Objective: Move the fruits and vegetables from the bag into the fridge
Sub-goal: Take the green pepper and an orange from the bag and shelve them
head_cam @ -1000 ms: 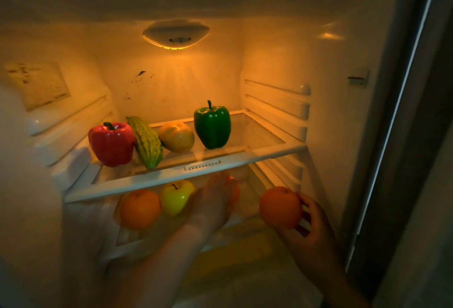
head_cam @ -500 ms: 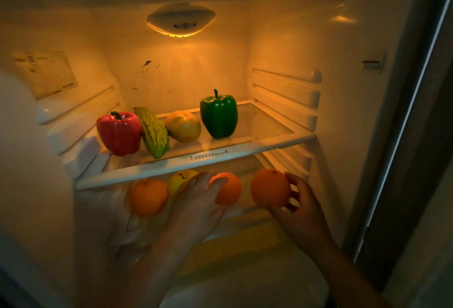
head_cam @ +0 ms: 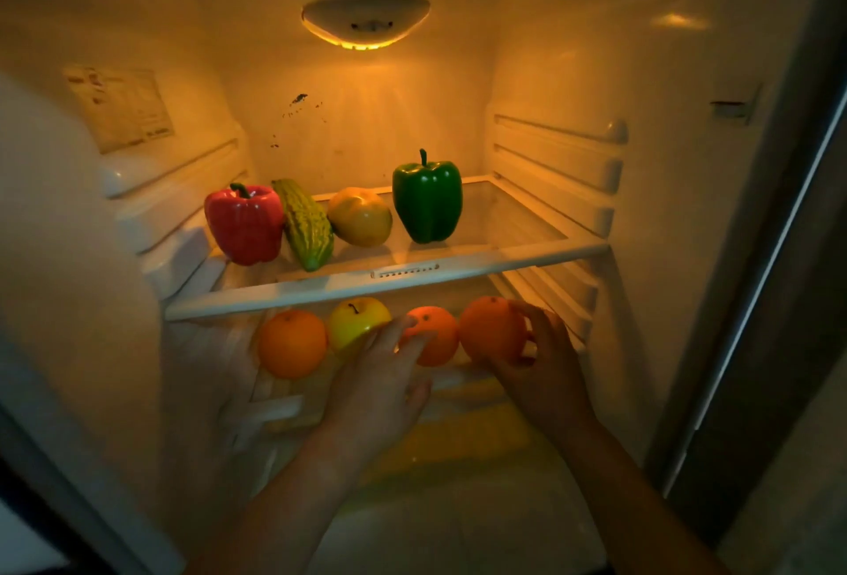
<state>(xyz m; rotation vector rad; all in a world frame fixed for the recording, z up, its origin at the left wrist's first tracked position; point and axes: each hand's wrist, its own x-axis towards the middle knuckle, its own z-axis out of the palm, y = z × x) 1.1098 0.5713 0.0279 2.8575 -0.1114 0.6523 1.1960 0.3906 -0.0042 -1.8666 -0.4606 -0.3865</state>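
Head view: amber-lit fridge (head_cam: 573,70), lower shelf (head_cam: 472,384), right grip (head_cam: 545,373) around orange (head_cam: 490,327), left grip (head_cam: 380,382) loose-fingered.

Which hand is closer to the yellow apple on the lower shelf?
Left. The left hand sits just right of the yellow apple, almost touching it; the right hand grips the rightmost orange, beyond the middle orange.

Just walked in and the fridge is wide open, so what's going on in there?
A person is loading produce into the fridge. The right hand grips an orange at the right end of the lower level, next to a middle orange, a yellow apple and a far-left orange. The left hand is open, reaching toward the middle orange. The upper shelf holds a red pepper, a gourd, a yellowish fruit and a green pepper.
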